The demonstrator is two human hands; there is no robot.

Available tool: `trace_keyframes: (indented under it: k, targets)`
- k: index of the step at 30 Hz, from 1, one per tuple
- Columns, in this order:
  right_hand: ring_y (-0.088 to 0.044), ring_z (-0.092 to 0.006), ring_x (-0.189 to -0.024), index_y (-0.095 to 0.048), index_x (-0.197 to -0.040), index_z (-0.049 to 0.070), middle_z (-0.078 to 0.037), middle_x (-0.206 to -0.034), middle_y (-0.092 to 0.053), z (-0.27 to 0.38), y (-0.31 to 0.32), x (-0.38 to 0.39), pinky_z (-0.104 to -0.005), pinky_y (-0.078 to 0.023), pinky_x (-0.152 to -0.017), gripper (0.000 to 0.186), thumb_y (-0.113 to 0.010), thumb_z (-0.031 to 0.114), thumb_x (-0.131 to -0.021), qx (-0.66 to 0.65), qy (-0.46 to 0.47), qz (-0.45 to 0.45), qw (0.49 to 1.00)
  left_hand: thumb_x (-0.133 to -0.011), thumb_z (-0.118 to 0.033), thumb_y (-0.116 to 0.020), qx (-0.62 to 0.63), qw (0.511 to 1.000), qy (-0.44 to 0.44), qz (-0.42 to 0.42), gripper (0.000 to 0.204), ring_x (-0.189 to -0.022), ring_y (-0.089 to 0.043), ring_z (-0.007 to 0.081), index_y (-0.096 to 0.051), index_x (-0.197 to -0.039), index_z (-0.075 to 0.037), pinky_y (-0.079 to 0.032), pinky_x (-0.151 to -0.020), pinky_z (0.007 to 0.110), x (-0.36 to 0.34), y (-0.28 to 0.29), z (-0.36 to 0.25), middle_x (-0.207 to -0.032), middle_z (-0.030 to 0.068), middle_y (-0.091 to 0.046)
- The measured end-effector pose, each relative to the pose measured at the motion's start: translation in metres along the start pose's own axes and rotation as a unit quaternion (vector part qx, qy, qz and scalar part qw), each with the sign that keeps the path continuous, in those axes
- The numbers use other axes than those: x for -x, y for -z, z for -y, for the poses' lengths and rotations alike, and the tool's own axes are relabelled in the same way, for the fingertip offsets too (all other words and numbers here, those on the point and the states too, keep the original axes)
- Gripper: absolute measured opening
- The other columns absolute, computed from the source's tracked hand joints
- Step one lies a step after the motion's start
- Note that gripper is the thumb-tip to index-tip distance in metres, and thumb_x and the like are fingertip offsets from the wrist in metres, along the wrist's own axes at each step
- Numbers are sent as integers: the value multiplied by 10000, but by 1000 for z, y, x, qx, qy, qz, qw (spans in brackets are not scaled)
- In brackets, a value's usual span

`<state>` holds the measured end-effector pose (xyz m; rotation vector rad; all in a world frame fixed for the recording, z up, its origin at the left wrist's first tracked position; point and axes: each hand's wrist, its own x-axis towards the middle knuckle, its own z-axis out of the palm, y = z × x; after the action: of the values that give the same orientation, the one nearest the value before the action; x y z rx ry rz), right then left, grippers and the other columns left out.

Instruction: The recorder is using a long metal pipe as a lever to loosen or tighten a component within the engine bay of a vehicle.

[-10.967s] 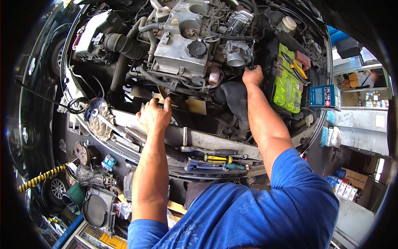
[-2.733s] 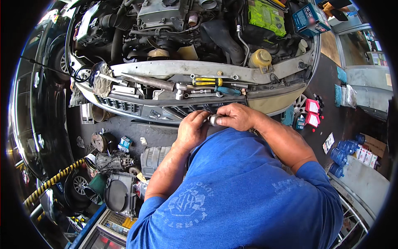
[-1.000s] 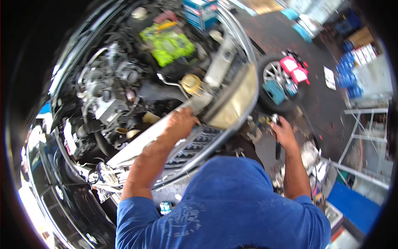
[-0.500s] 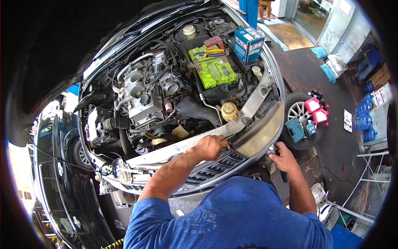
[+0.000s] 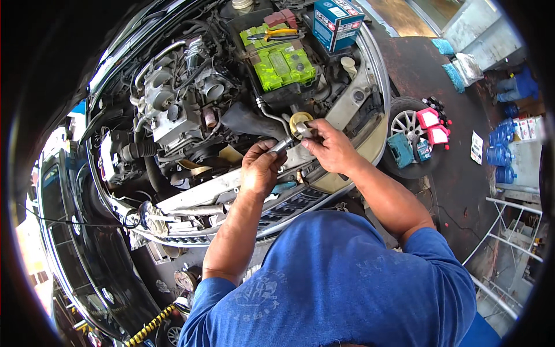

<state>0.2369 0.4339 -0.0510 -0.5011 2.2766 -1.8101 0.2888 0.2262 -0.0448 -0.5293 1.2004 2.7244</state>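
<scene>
Over the front crossmember (image 5: 199,188) of an open engine bay, both of my hands meet at chest height. My left hand (image 5: 260,165) is closed on a short silver metal rod, seemingly a socket extension (image 5: 281,144), whose tip points up and right. Across from it, my right hand (image 5: 329,146) pinches a small metal piece (image 5: 305,132), possibly a socket; its shape is partly covered by the fingers. Just behind the fingers sits a yellowish round reservoir cap (image 5: 299,122). Below the hands, a teal-handled tool (image 5: 283,187) lies along the grille edge.
Yellow-handled pliers (image 5: 274,35) rest on a lime-green battery (image 5: 283,66). A teal box (image 5: 337,26) stands at the bay's far right corner. On the floor to the right, a wheel (image 5: 406,124) carries a teal case (image 5: 406,149) and pink-and-white packs (image 5: 433,126). A metal frame (image 5: 509,237) stands nearby.
My right hand has come from beside the headlight up to my left hand, which has risen off the crossmember and now holds the silver rod. The view has shifted, so the engine bay appears higher.
</scene>
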Motion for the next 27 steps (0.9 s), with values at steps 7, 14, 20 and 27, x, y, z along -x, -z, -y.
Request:
trace_keyframes:
  k: [7, 14, 20, 27]
  targets:
    - [-669, -208, -925, -584, -1205, 18, -118, -1005, -686, 21, -1, -36, -323, -519, -820, 349, -702, 107, -889, 70, 31, 69, 995, -899, -9, -628, -40, 999, 2, -8, 205, -833, -639, 181, -588, -1099, 2, -539, -782, 330, -6, -5, -7, -957, 85, -649]
    - [-648, -377, -962, -612, -1137, 29, -192, -1013, -671, 46, -5, -82, -405, -511, -801, 303, -687, 173, -881, 136, 51, 196, 970, -978, -109, -571, -229, 969, -50, -83, 107, -595, -490, 79, -544, -1042, -27, -413, -527, 238, -26, -17, -21, -797, 24, -588]
    - [-607, -379, -1124, -489, -1343, 29, -212, -1208, -629, 63, 7, -156, -415, -489, -937, 532, -677, 203, -876, 155, 29, 298, 941, -963, -135, -596, 34, 995, -53, -81, 118, -632, -523, 134, -557, -1063, -87, -426, -567, 272, -69, -12, -62, -829, 41, -602]
    - [-595, -400, -1109, -476, -1343, 61, -246, -1189, -615, 77, 11, -280, -482, -485, -937, 481, -602, 197, -899, 388, 50, 260, 883, -983, -135, -514, 32, 996, -48, -67, 137, -626, -533, 169, -547, -1115, -123, -445, -570, 309, -186, 2, -159, -853, 85, -623]
